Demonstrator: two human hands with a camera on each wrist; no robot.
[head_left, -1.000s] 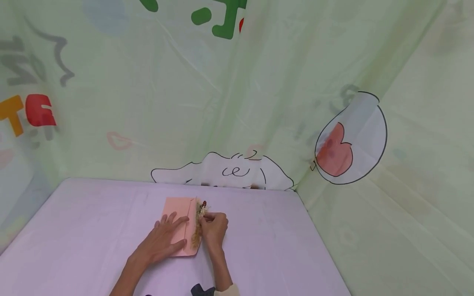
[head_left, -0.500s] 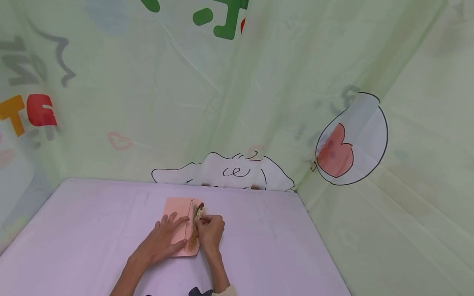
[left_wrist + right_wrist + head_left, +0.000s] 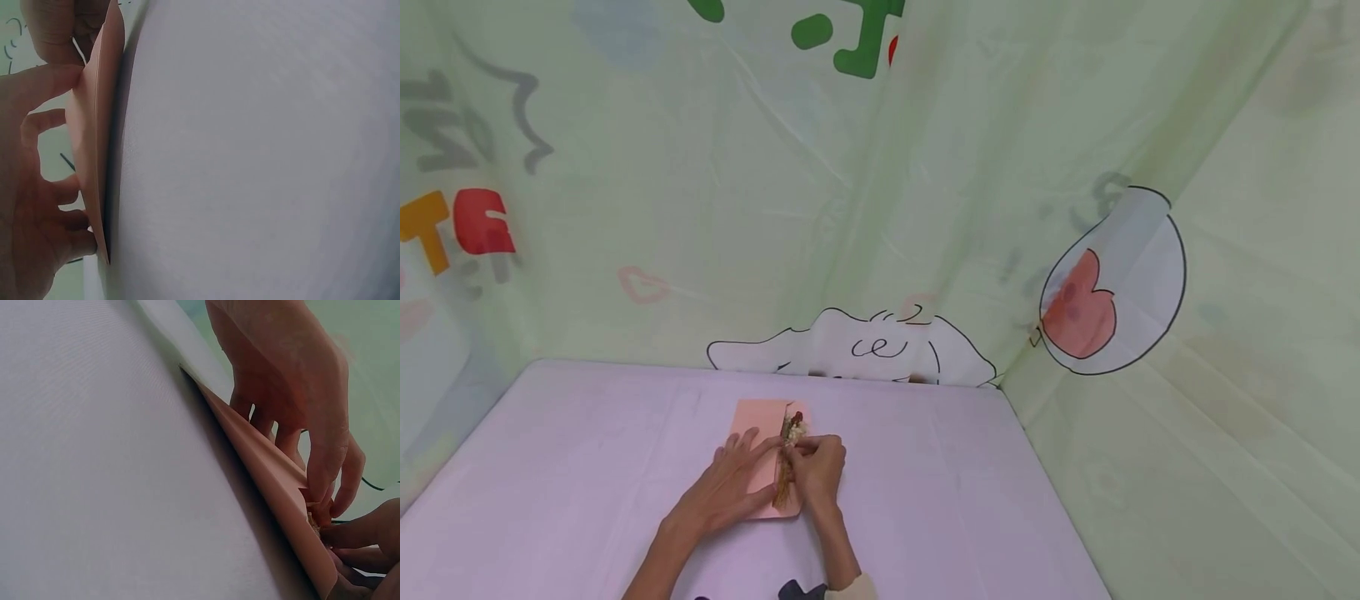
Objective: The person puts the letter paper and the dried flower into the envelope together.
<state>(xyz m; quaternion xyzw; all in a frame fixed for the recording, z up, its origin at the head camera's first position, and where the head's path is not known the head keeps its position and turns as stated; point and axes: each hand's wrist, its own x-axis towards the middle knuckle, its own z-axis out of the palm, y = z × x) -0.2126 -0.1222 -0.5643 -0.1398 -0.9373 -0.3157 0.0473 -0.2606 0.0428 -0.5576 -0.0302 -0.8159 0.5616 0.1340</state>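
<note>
A pink envelope (image 3: 762,413) lies on the table, its open flap side to the right. My left hand (image 3: 728,485) rests on it with fingers spread, and in the left wrist view the thumb and fingertips touch the paper (image 3: 87,128). A small dried flower bunch (image 3: 795,430) lies along the envelope's opening, with a red bloom and pale blossoms at the far end and straw-coloured stems toward me. My right hand (image 3: 821,472) pinches it around the middle. In the right wrist view most of the bunch is hidden by the hands and paper.
The pale lilac tabletop (image 3: 940,483) spreads around the envelope. A light green printed curtain (image 3: 722,208) stands behind the table and along its right side. A dark object (image 3: 801,590) sits by the right sleeve at the bottom edge.
My right hand has moved left with the dried flower bunch, from the envelope's right edge to its opening. The left hand has stayed in place on the envelope.
</note>
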